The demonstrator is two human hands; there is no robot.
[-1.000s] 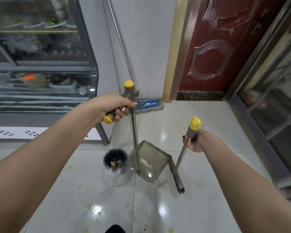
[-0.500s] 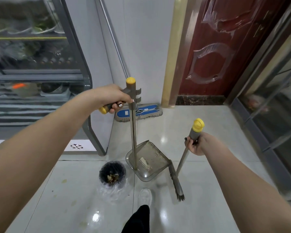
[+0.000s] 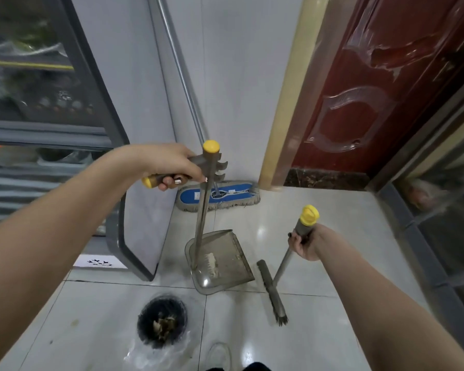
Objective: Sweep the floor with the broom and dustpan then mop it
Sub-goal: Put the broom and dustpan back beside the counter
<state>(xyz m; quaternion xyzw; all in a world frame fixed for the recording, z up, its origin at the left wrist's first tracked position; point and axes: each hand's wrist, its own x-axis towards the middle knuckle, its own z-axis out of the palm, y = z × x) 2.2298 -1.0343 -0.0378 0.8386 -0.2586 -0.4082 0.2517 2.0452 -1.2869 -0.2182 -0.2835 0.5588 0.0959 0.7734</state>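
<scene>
Sweeping in progress: a long-handled dustpan (image 3: 220, 266) is held upright by the left hand (image 3: 172, 167), whose fingers are curled round the grey side grip at the top of its pole. The translucent pan is seen low over the pale tiled floor (image 3: 252, 330); whether it is touching the tiles cannot be told. The broom (image 3: 272, 293) is gripped by the right hand (image 3: 306, 245) just below its yellow cap, with the handle tilted and the narrow bristle head set just beside the pan's right edge. A flat mop (image 3: 217, 195) with a blue pad is propped against the white wall beyond the dustpan, its metal pole leaning up to the left. A small bin (image 3: 161, 325) lined with black plastic, with scraps visible inside, is placed on the floor near the pan. A glass-fronted cabinet (image 3: 38, 89) is seen at left and a dark red door (image 3: 386, 89) at right.
</scene>
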